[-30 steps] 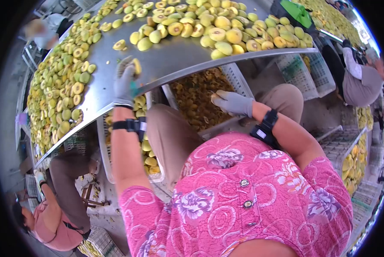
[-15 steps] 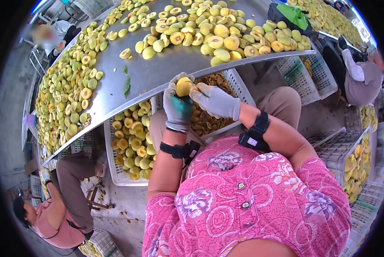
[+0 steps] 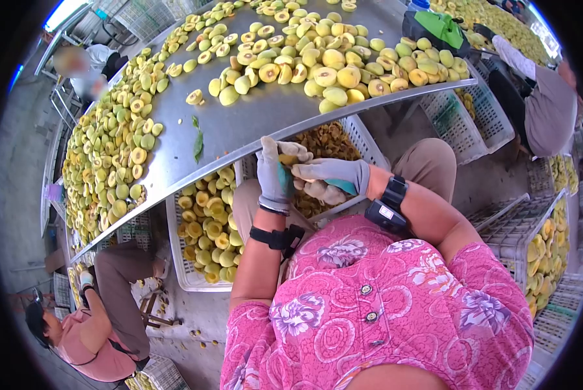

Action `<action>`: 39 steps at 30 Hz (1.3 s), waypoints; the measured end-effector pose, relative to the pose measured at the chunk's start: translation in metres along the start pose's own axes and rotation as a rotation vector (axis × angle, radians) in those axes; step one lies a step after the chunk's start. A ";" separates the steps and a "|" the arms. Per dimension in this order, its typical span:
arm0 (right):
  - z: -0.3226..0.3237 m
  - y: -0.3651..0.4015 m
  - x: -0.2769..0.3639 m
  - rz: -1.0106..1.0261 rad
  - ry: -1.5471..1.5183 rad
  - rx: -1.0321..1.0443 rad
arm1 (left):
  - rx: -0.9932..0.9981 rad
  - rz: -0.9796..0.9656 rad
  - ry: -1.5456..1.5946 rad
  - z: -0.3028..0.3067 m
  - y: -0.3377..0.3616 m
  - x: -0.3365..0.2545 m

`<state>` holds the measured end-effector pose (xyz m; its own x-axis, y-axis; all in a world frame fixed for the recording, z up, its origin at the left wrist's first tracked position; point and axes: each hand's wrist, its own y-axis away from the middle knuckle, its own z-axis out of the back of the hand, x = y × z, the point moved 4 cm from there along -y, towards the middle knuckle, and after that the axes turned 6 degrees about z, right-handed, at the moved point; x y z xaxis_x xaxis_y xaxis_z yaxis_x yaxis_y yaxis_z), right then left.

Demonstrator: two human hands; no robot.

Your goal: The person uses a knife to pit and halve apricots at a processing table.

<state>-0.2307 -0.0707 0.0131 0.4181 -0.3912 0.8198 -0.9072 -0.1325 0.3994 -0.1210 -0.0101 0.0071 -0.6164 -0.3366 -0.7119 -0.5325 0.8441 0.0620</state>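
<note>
- Since half a second before, both hands had sunk just below the front edge of the shiny steel table [image 3: 239,133], so the handling looked well under way.
- The grey-gloved left hand [image 3: 273,174] curled around the small yellow rounded fruit [image 3: 287,158]; the right hand [image 3: 324,174] pinched it.
- Only a yellow sliver showed between the gloves.

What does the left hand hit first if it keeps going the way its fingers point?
Probably the rim of the shiny steel table: the grey-gloved left hand, pinching a small yellow fruit piece, points up at it. Depth is unclear; it may pass underneath.
</note>
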 end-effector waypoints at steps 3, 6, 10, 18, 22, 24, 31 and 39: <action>-0.003 0.005 -0.012 0.015 -0.293 0.194 | 0.073 0.022 -0.030 0.000 0.000 0.000; -0.009 0.000 -0.023 0.042 -0.667 0.469 | 0.159 0.095 0.061 0.000 0.002 0.005; -0.009 -0.002 -0.025 -0.019 -0.789 0.593 | -0.136 0.151 0.117 0.018 0.007 -0.010; 0.021 0.013 -0.039 -0.101 -0.286 0.171 | -0.469 -0.131 -1.574 0.102 0.014 -0.154; 0.028 -0.005 -0.032 -0.058 -0.183 0.025 | -0.374 -0.189 -1.926 0.061 -0.061 -0.154; 0.033 -0.010 -0.029 -0.017 -0.160 0.043 | -0.305 -0.214 -1.962 0.063 -0.115 -0.143; 0.040 -0.011 -0.021 0.128 -0.093 0.065 | -0.275 -0.139 -2.166 0.059 -0.227 -0.096; 0.036 -0.012 -0.020 0.067 -0.037 0.019 | -0.295 0.097 -0.970 0.094 -0.213 -0.085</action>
<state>-0.2301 -0.0938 -0.0228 0.3549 -0.4335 0.8283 -0.9338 -0.1219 0.3364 0.0992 -0.1224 -0.0115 0.0014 0.3217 -0.9468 -0.7076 0.6693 0.2264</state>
